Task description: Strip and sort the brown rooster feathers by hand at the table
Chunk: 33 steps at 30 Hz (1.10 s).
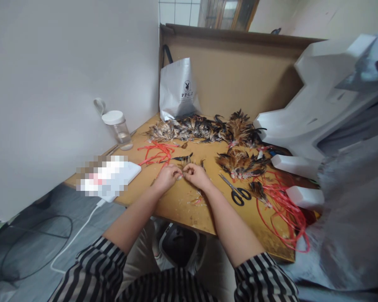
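My left hand (pixel 167 178) and my right hand (pixel 198 176) meet above the wooden table, thumbs and forefingers pinched close together. Between them is a small bunch of feathers (pixel 186 160), its tips showing just beyond my fingers; the held ends are mostly hidden. A dark loose feather (pixel 180 158) lies beyond my left hand. To the right of my right hand rest scissors (pixel 236 191) with black handles. Past them sits a pile of brown and black feathers (pixel 241 162), with pinkish-red bits at its near edge.
Red plastic strips (pixel 157 153) lie at the left, more red strips (pixel 283 205) at the right. A feather row (pixel 192 128) spans the back before a silver bag (pixel 178 90). A lidded jar (pixel 118 126) and a white cabled device (pixel 126 176) are left; white foam (pixel 283 109) borders the right.
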Available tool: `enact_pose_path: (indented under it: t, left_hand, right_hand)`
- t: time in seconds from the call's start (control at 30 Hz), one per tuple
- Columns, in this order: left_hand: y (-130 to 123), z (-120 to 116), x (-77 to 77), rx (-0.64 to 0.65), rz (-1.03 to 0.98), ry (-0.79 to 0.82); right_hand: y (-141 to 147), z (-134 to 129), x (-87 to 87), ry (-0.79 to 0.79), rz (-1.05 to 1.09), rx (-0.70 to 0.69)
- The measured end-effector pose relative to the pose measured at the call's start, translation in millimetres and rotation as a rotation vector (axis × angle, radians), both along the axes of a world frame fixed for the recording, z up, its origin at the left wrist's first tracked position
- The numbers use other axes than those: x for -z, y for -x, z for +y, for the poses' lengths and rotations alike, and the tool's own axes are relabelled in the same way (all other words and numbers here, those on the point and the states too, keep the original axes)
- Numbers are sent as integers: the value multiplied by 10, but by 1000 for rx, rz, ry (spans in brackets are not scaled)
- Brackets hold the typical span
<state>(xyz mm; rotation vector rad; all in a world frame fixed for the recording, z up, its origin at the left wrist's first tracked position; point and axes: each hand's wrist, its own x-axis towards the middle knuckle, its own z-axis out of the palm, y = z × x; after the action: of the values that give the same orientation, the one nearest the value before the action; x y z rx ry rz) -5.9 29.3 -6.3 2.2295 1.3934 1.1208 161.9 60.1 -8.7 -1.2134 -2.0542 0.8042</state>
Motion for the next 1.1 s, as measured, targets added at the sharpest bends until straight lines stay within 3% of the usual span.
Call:
enact_pose_path:
  t: [0.4, 0.73, 1.1]
  left_hand:
    - [-8, -20, -60, 12, -68, -40]
    - [5, -8, -52, -54, -105, 101]
    - [90, 5, -53, -12, -52, 75]
  right_hand:
    - [17, 0, -27, -31, -35, -18]
    - [50, -24, -97, -25, -152, 61]
    - [69, -42, -136, 21, -182, 70]
